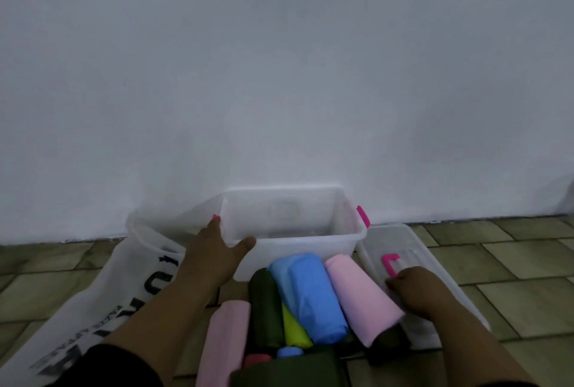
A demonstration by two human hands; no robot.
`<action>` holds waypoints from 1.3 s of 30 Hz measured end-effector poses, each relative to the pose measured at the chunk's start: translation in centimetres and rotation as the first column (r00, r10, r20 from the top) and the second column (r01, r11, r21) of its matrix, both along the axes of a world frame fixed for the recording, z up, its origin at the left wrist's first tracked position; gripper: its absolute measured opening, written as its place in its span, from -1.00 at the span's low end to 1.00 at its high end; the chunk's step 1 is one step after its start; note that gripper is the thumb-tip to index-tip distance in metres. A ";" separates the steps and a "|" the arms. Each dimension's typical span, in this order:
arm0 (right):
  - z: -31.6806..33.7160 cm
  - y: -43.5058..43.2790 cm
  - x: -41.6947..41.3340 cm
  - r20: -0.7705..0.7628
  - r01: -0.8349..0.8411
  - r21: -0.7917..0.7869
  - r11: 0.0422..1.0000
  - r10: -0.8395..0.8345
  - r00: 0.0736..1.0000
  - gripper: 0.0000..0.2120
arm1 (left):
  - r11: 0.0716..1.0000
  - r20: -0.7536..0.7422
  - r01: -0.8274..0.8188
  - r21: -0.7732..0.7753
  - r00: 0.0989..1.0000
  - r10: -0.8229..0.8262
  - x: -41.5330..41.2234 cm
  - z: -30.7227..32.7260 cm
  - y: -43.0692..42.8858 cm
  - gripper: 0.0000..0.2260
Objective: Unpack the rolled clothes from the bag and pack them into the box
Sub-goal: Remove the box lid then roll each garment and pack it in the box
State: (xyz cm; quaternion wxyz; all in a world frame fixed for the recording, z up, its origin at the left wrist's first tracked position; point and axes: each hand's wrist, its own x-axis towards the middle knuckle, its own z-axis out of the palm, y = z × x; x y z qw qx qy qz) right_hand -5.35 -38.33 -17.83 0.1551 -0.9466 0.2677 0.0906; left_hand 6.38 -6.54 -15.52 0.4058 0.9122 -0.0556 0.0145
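Evidently the colourful rolled clothes (310,293) lay bottom centre, outside the white bag (102,293), none inside the clear plastic box (295,250) my left hand (211,250) gripped; my right hand (416,290) showed no clear hold.

Box (292,225) mouth open; rolled clothes (307,296) crowd near side.

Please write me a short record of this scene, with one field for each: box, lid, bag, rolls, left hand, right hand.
box: clear, open, no rolls seen inside
lid: lying right of box, pink handle up
bag: white, black letters, lying left of box
rolls: piled in front of box; pink, blue, dark green, yellow-green
left hand: grips box rim at near left corner
right hand: on lid, beside a pink roll; grip unclear
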 end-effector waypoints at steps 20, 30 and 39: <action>-1.3 13.6 -14.2 0.407 -0.005 0.380 0.925 -0.163 0.899 -0.81 | 0.712 -0.394 0.447 0.541 0.883 -0.255 -19.8 -3.1 9.8 -0.55; -0.5 17.1 -11.9 0.097 0.141 0.485 0.863 -0.213 0.972 -0.81 | 0.750 -0.353 0.321 0.579 0.927 -0.125 -21.6 -5.8 10.0 -0.18; 2.3 18.7 -14.4 0.431 0.068 0.379 0.923 -0.241 0.870 -0.57 | 0.984 -0.272 0.173 -0.049 0.945 -0.180 -23.4 -1.2 10.5 -0.76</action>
